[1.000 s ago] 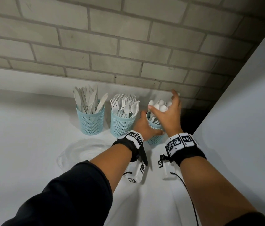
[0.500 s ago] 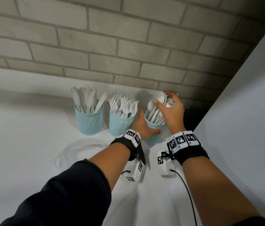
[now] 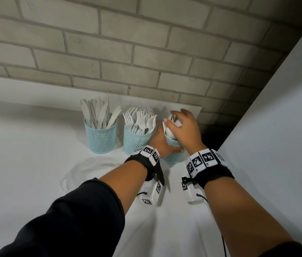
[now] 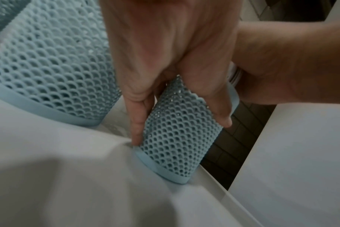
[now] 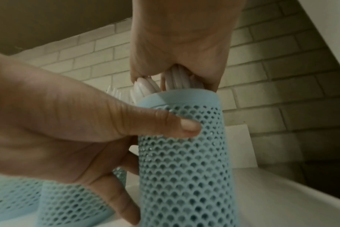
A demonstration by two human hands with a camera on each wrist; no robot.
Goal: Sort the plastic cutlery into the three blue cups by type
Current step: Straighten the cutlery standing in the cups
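Note:
Three blue mesh cups stand in a row by the wall. The left cup [image 3: 101, 140] holds knives and the middle cup [image 3: 137, 141] holds forks with a few spoons among them. My left hand [image 3: 162, 143] grips the right cup [image 3: 173, 158] from the left side, thumb on its front [image 5: 184, 127]. My right hand [image 3: 183, 127] sits on top of this cup, with its fingers curled over the bunched white spoons [image 5: 177, 79]. The wrist views show the same cup [image 4: 177, 138] upright on the table near its right edge.
A clear plastic bag [image 3: 90, 167] lies on the white table [image 3: 25, 164] in front of the cups. A brick wall [image 3: 146, 52] stands close behind. A white panel [image 3: 276, 145] rises at the right, with a dark gap [image 3: 213, 138] between it and the table.
My right hand has come down from an open reach above the spoons and curled its fingers around their tops. The left hand has kept its grip on the right cup.

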